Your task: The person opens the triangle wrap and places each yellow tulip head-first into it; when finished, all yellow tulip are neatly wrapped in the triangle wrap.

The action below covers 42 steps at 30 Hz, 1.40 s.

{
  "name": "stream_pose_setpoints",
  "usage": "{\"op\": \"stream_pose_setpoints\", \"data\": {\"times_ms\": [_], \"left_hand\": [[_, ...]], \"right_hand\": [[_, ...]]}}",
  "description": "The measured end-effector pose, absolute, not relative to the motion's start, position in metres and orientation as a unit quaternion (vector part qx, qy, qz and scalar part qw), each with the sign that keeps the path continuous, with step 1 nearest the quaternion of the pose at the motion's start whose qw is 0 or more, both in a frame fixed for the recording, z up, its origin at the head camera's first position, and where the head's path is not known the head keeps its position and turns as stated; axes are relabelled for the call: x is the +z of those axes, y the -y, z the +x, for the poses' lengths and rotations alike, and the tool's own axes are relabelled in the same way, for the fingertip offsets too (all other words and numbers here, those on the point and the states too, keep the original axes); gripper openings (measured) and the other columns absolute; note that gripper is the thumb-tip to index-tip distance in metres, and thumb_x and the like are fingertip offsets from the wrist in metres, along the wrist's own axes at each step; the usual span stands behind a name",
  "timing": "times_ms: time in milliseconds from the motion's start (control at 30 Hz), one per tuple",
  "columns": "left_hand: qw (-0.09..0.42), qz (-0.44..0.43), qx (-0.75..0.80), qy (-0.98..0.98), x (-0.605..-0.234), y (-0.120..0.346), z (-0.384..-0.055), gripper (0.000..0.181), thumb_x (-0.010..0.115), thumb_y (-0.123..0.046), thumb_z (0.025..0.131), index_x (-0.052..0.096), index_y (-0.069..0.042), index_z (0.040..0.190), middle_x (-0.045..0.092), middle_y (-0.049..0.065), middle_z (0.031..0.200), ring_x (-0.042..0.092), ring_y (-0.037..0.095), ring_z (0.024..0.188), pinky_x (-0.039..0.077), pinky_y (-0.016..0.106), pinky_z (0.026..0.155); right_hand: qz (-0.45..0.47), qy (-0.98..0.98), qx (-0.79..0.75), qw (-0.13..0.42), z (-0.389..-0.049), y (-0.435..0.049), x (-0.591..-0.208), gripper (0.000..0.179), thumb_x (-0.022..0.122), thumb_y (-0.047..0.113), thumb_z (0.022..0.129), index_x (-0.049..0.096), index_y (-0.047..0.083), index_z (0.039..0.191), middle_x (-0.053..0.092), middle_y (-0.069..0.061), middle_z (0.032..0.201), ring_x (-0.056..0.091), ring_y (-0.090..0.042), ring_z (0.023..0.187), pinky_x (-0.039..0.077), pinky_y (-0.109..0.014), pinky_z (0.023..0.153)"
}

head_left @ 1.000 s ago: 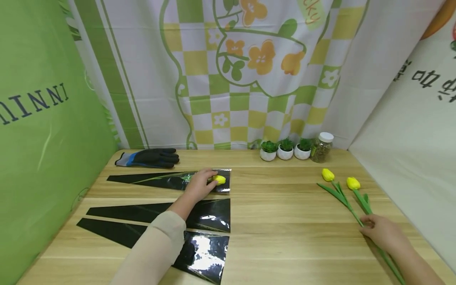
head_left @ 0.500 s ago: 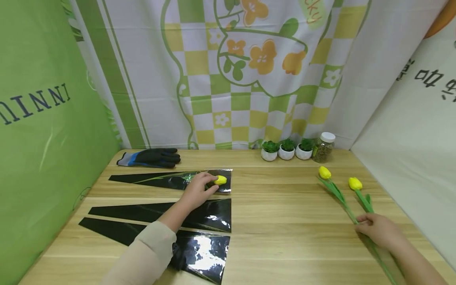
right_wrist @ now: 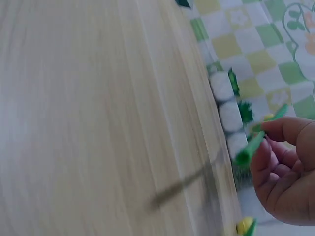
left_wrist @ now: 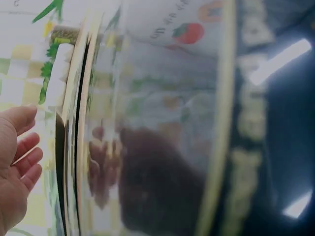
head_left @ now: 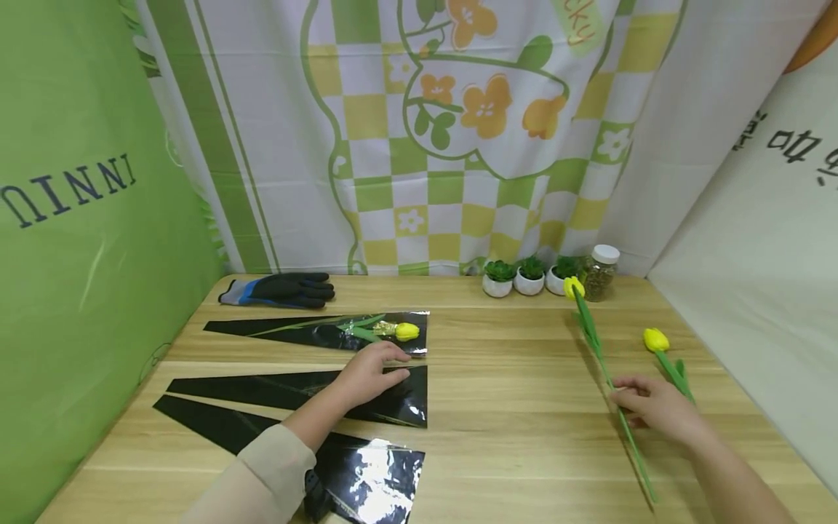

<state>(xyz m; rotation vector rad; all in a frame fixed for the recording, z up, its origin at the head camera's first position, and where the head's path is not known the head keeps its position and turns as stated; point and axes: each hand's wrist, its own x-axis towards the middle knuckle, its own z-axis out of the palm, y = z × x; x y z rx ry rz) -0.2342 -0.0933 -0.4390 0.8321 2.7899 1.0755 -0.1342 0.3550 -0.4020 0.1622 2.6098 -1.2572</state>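
The right hand (head_left: 657,411) has a closed pinch grip partway along the stem of a yellow tulip (head_left: 589,331), likely to keep bloom and leaves uncrushed, above the right side of the worktop (head_left: 511,393). The left hand (head_left: 373,375), loosely open with nothing in its grip, is over the middle black flower sleeve (head_left: 399,400), perhaps readied to steady it.
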Motion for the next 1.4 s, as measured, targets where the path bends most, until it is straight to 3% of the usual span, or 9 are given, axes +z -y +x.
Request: {"op": "stream_pose_setpoints", "data": {"times_ms": [267, 433, 600, 700, 833, 967, 1400], "left_hand": [[0.061, 0.272, 0.338, -0.899, -0.439, 0.092, -0.225, 0.026, 0.069, -0.019, 0.092, 0.071, -0.007, 0.114, 0.068, 0.008, 0.118, 0.061, 0.028, 0.116, 0.050, 0.048, 0.101], [0.057, 0.276, 0.347, -0.894, -0.445, 0.096, -0.219, 0.025, 0.069, -0.018, 0.091, 0.071, -0.005, 0.113, 0.068, 0.011, 0.120, 0.060, 0.031, 0.119, 0.047, 0.050, 0.103], [0.038, 0.268, 0.371, -0.888, -0.453, 0.098, -0.215, 0.025, 0.070, -0.019, 0.090, 0.072, -0.007, 0.112, 0.067, 0.011, 0.121, 0.060, 0.031, 0.118, 0.047, 0.051, 0.103], [0.025, 0.260, 0.380, -0.887, -0.457, 0.099, -0.214, 0.026, 0.071, -0.020, 0.090, 0.072, -0.007, 0.113, 0.066, 0.011, 0.123, 0.059, 0.032, 0.118, 0.046, 0.052, 0.103], [0.014, 0.255, 0.371, -0.893, -0.460, 0.099, -0.212, 0.028, 0.072, -0.021, 0.089, 0.072, -0.007, 0.113, 0.065, 0.012, 0.127, 0.055, 0.034, 0.126, 0.042, 0.054, 0.108], [0.009, 0.250, 0.359, -0.899, -0.464, 0.099, -0.212, 0.029, 0.072, -0.022, 0.088, 0.073, -0.008, 0.114, 0.064, 0.010, 0.130, 0.050, 0.033, 0.132, 0.039, 0.054, 0.112], [-0.028, 0.249, 0.330, -0.910, -0.477, 0.094, -0.214, 0.027, 0.073, -0.023, 0.089, 0.075, -0.007, 0.110, 0.066, 0.009, 0.126, 0.057, 0.030, 0.124, 0.046, 0.049, 0.105]], "right_hand": [[0.062, -0.849, -0.514, 0.103, -0.145, -0.319, -0.402, 0.055, 0.050, 0.022, 0.103, 0.034, -0.015, 0.140, 0.057, -0.019, 0.121, 0.057, -0.002, 0.086, 0.058, -0.022, 0.074], [0.067, -0.800, -0.589, 0.096, -0.153, -0.298, -0.404, 0.053, 0.051, 0.019, 0.102, 0.032, -0.014, 0.139, 0.057, 0.000, 0.105, 0.057, 0.000, 0.085, 0.057, -0.019, 0.076], [0.091, -0.725, -0.677, 0.084, -0.160, -0.277, -0.408, 0.028, 0.054, 0.015, 0.101, 0.047, 0.001, 0.125, 0.058, 0.011, 0.089, 0.058, 0.000, 0.079, 0.057, -0.016, 0.073], [0.104, -0.687, -0.715, 0.069, -0.163, -0.263, -0.409, 0.015, 0.056, 0.012, 0.099, 0.051, 0.010, 0.113, 0.060, 0.011, 0.086, 0.059, 0.000, 0.078, 0.057, -0.014, 0.073], [0.126, -0.652, -0.746, 0.052, -0.165, -0.246, -0.411, 0.012, 0.057, 0.008, 0.098, 0.052, 0.010, 0.109, 0.063, 0.011, 0.083, 0.061, 0.000, 0.076, 0.056, -0.013, 0.072], [0.149, -0.627, -0.763, 0.041, -0.170, -0.233, -0.415, 0.013, 0.056, 0.006, 0.098, 0.050, 0.008, 0.110, 0.064, 0.011, 0.080, 0.062, 0.001, 0.072, 0.056, -0.012, 0.071], [0.166, -0.608, -0.776, -0.001, -0.185, -0.203, -0.427, 0.017, 0.051, 0.004, 0.099, 0.043, 0.004, 0.114, 0.057, 0.008, 0.086, 0.062, -0.001, 0.078, 0.056, -0.014, 0.076]]}}
